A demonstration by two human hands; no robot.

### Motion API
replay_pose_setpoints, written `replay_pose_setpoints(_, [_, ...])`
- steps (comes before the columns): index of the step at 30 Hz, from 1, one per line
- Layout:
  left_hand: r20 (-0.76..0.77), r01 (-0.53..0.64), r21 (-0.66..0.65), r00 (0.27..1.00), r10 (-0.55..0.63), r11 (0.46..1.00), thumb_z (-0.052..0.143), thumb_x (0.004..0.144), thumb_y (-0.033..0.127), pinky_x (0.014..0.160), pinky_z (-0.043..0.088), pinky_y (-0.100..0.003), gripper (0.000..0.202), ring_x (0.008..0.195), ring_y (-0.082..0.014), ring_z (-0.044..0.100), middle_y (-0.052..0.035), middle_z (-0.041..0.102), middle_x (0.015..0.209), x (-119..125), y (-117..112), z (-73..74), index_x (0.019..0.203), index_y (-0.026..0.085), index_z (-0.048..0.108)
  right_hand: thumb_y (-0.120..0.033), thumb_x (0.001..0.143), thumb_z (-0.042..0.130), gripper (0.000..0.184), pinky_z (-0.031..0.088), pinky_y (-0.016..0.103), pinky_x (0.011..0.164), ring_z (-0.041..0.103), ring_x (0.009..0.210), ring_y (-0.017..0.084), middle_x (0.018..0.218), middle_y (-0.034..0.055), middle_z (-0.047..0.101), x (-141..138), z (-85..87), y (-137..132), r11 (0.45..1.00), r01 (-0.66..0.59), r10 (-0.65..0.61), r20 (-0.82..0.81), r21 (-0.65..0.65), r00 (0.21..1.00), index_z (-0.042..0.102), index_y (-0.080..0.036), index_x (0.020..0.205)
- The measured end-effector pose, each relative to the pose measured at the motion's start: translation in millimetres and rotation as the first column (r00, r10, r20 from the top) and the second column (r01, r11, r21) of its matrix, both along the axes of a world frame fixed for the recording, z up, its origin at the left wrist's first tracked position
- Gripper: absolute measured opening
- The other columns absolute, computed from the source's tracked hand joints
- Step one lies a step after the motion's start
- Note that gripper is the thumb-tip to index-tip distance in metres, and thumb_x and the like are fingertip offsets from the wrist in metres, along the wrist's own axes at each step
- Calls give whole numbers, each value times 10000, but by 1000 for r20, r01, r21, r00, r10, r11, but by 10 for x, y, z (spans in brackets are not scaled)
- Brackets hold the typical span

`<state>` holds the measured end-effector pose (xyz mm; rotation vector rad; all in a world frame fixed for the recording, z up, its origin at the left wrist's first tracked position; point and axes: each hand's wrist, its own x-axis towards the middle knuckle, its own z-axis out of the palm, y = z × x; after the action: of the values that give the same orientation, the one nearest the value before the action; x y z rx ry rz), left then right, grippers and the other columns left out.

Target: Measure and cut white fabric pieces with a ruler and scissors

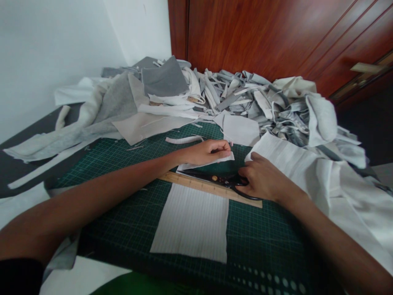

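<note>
My right hand (pixel 260 178) is closed around the handles of black scissors (pixel 222 179), whose blades point left along a wooden ruler (pixel 245 200). Between the fingers of my left hand (pixel 208 152) is the end of a narrow white fabric strip (pixel 196 165), just above the blades. Below the ruler, a striped off-white fabric piece (pixel 193 223) lies flat, its upper edge under the ruler. All of this rests on a green cutting mat (pixel 260 237) with a grid. The scissor blades are partly hard to make out against the dark mat.
Grey and white fabric scraps (pixel 227 90) are heaped along the back, against a brown wooden door (pixel 260 37). Larger cloth (pixel 340 188) lies at the right, and a long grey roll of fabric (pixel 101 110) at the left. A curled pale strip (pixel 184 140) sits beyond my left hand.
</note>
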<state>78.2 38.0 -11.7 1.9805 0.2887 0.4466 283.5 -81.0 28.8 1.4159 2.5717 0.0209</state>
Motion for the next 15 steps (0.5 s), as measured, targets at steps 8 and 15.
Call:
replay_pose_setpoints(8, [27, 6, -45, 1000, -5, 999, 496, 1026, 365, 700, 355, -270, 210, 727, -132, 448, 33, 481, 798, 8, 42, -9, 931, 188, 555, -421, 889, 658, 336, 361, 391, 825, 588, 677, 226, 669, 81, 729, -91, 10, 63, 999, 14, -15, -28, -36, 1000, 711, -191, 650])
replay_pose_setpoints(15, [24, 1, -72, 1000, 1, 997, 513, 1022, 366, 697, 366, -263, 204, 728, -130, 459, 32, 495, 785, -5, 46, -16, 939, 188, 569, -408, 888, 695, 323, 369, 377, 794, 592, 697, 227, 664, 79, 723, -82, 11, 73, 1000, -11, 10, -37, -15, 999, 724, -197, 645])
